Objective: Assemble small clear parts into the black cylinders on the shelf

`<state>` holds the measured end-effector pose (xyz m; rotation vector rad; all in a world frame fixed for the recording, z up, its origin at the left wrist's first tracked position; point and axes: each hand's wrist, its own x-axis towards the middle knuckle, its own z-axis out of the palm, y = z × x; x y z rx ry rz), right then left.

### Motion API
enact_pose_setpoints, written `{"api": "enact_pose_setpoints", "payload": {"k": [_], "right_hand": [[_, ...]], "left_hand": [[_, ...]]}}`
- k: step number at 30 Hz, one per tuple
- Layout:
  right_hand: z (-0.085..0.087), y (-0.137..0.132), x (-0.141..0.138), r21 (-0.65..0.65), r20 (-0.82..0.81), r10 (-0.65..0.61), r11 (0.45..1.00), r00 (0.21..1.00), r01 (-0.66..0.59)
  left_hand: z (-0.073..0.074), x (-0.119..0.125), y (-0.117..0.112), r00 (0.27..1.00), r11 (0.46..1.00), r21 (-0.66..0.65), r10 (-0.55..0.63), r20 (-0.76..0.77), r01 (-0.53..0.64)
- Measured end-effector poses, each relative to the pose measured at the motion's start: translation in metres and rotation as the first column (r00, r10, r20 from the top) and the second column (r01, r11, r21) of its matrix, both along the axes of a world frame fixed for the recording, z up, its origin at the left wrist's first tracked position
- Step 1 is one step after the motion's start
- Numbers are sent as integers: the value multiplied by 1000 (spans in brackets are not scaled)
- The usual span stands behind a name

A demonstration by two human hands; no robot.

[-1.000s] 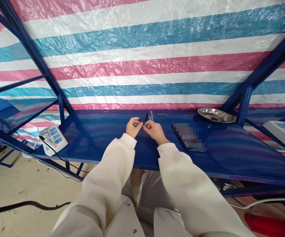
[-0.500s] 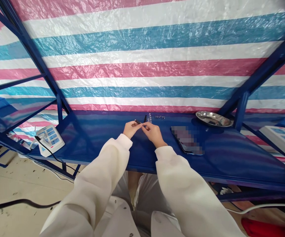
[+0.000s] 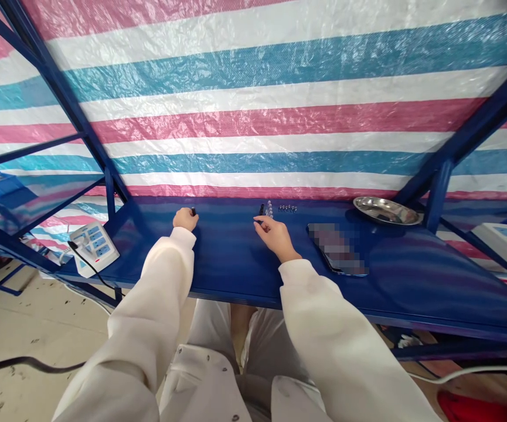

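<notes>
two hands, well apart on the blue table [image 3: 235, 269]. left hand [image 3: 185, 219] sits far-left, grip curled nearly closed on a small dark piece [image 3: 193, 210] that pokes out past the fingertips; what kind of part it is, too small to tell. right hand [image 3: 275, 235] rests near the middle, fingers loosely bent, thumb and forefinger pinched on a second dark bit [image 3: 258, 221] at the tips; can't tell how firm that pinch is.

risks as i read them:
- both parts are tiny and the table top is smooth and glossy. a slack pinch likely means a part skids or bounces, and dark on dark blue would be hard to spot.
- left piece sits close to the far edge by the frame post [image 3: 109, 190]; a drop there could go down behind the table.
- right hand is just near of the upright dark part [image 3: 261, 208] and the cluster of pale small parts [image 3: 269, 207]; a careless knuckle could knock them over, and the row of small dark beads [image 3: 287, 207] beside them could scatter.
- sleeve cuffs are loose and could sweep loose bits.

surface and room: painted blue metal table in a blue steel rack frame, striped pink, white and teal tarp [image 3: 253, 105] as the back wall. phone [image 3: 337, 249] lies flat right of the right hand, screen blurred. shiny metal dish [image 3: 386, 210] far right by a post. white power strip [image 3: 94, 247] on the left corner with a black cord running off to the concrete floor [image 3: 24, 328]. another white strip [image 3: 506, 241] at the right edge.
</notes>
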<state>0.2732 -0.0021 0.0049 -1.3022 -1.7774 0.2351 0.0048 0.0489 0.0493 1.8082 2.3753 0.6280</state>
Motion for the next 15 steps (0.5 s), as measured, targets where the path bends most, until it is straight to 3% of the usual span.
{"api": "enact_pose_setpoints", "payload": {"k": [6, 15], "right_hand": [[1, -1, 0, -18, -1, -14, 1000, 1000, 14], [4, -2, -1, 27, -46, -47, 998, 998, 48]], "left_hand": [[-10, -25, 1, 996, 990, -114, 73, -49, -79], [-8, -26, -1, 995, 985, -141, 94, -35, -98]]}}
